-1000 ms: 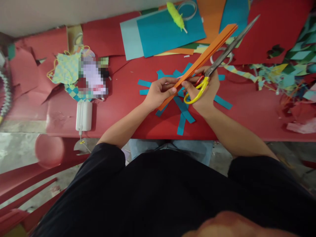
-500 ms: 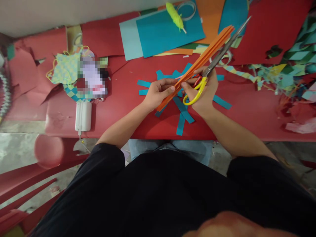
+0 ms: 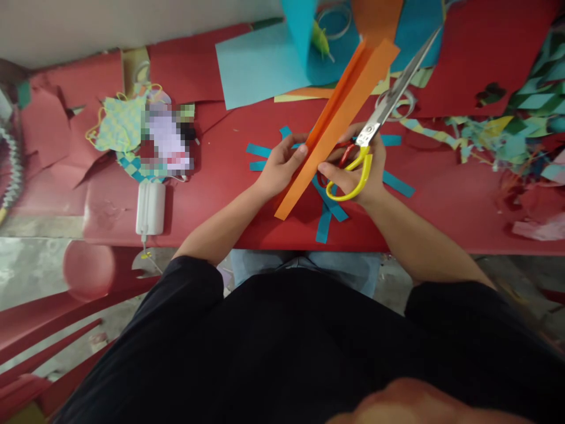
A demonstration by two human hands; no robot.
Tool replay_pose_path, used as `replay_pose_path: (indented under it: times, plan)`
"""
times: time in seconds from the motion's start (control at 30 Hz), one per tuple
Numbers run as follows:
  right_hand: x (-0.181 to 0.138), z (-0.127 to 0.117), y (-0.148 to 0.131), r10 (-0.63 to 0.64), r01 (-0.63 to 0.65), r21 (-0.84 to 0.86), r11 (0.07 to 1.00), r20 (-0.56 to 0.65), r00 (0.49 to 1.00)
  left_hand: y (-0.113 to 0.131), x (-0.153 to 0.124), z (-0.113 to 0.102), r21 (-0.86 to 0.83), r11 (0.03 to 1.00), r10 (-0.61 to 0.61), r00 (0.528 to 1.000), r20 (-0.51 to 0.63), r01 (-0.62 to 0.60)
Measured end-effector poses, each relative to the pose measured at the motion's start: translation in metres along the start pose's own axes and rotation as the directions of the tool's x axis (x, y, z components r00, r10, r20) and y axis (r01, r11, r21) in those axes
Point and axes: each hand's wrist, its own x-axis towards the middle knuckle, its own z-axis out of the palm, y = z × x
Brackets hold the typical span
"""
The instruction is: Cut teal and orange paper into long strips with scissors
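A strip of orange paper, folded lengthwise, slants up and away to the right between my hands. My left hand pinches its left edge, thumb on top. In my right hand are scissors with yellow and red handles, blades pointing up and right. The right thumb also presses on the orange paper's right edge, and the other right fingers are partly hidden behind it. Below both hands, several blue paper strips lie spread out on the red table, partly covered by my hands and the orange paper.
A light blue sheet lies at the back, beside a raised, curled blue sheet. Yellow-green yarn and a tape roll are behind. Paper scraps pile up right. A white power bank sits left.
The folded orange paper has turned and spread wider, showing a broad flat face. At the back, the blue sheet has lifted and curled up, partly covering the yarn. The scissors have tilted slightly.
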Motion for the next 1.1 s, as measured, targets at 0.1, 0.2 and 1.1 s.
replay_pose_path:
  times: [0.1, 0.2, 1.1]
  plan:
    - [0.0, -0.004, 0.003, -0.002, 0.002, -0.018, 1.0, 0.026, 1.0, 0.005, -0.001, 0.001, -0.042, 0.999, -0.031, 0.999, 0.036, 0.033]
    - [0.004, -0.008, 0.004, -0.045, 0.046, -0.036, 0.998, 0.029, 0.999, 0.012, -0.002, 0.001, -0.094, 0.995, -0.037, 0.998, 0.055, 0.042]
    - [0.02, -0.026, 0.001, 0.071, -0.059, -0.073, 0.996, 0.181, 0.981, 0.009, 0.004, -0.007, 0.044, 0.992, 0.118, 0.992, -0.046, -0.116]
